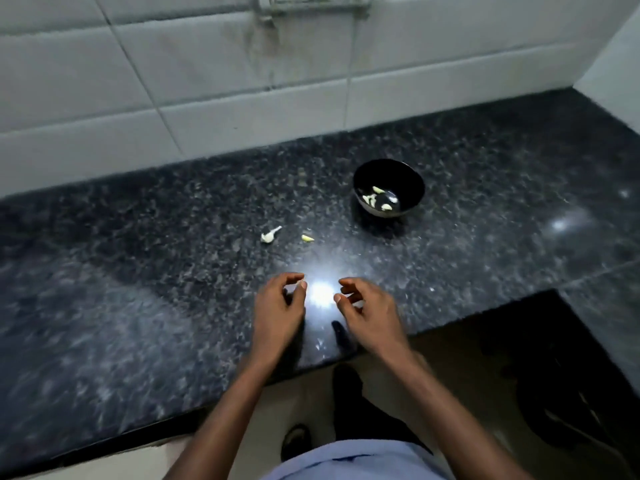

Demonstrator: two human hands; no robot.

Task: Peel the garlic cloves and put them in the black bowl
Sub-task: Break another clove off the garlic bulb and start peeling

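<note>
Hovering over the counter (138,271) — left hand (277,311) pinching something pale, unclear what; right hand (367,311) loosely curled, grip empty. Black bowl (414,183) holding peeled cloves (379,199) at one o'clock.

Speckled dark granite counter (138,271) meets white tiled wall (173,81); pale floor (277,410) below.

Round black bowl (388,187) sits on the speckled granite counter (138,271), seemingly holding several peeled cloves (378,198); left of it, nearer the hands, lie a papery garlic piece (269,234) and a small pale clove (307,238).

We see a speckled dark granite counter (138,271), white wall tiles (173,64) beyond, a socket (304,0) far above.
</note>
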